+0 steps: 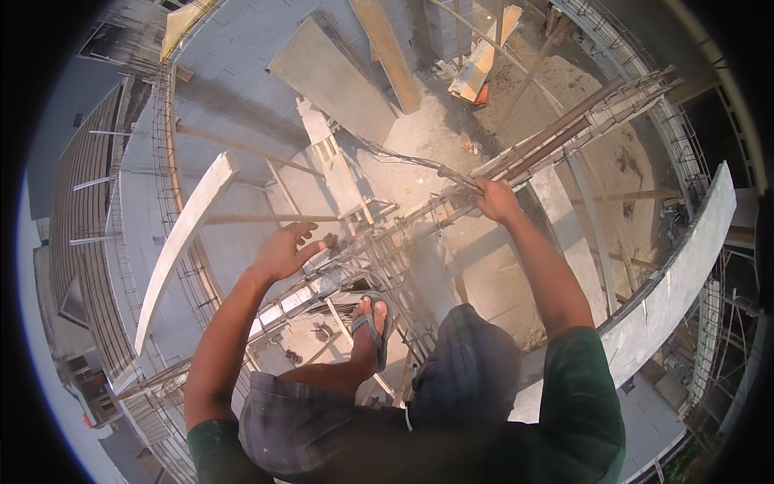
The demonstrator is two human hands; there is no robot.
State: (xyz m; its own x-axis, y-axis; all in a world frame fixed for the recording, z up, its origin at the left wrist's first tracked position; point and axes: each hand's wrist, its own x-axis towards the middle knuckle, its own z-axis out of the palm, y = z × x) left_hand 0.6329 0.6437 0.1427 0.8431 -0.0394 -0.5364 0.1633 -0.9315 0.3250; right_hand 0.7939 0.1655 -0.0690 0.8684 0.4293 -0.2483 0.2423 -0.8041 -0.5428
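My right hand (497, 202) is closed around one end of a bundle of thin dark wires (411, 157), which stretches away to the upper left. It is over the long steel rebar cage (427, 219) that crosses the view diagonally. My left hand (284, 252) hovers over the same cage, left of where the bars meet, with its fingers apart and nothing visible in them. Beneath and between my hands, my sandalled foot (371, 323) is by the crossing bars. Whether the foot rests on them, I cannot tell.
Far below lies a sandy floor (625, 173) with planks and a wooden trestle (339, 173). A pale curved board (181, 242) rises at left, another long board (677, 298) at right. Wooden props (258, 218) and a block wall (234, 77) stand around; more rebar cages edge the walls.
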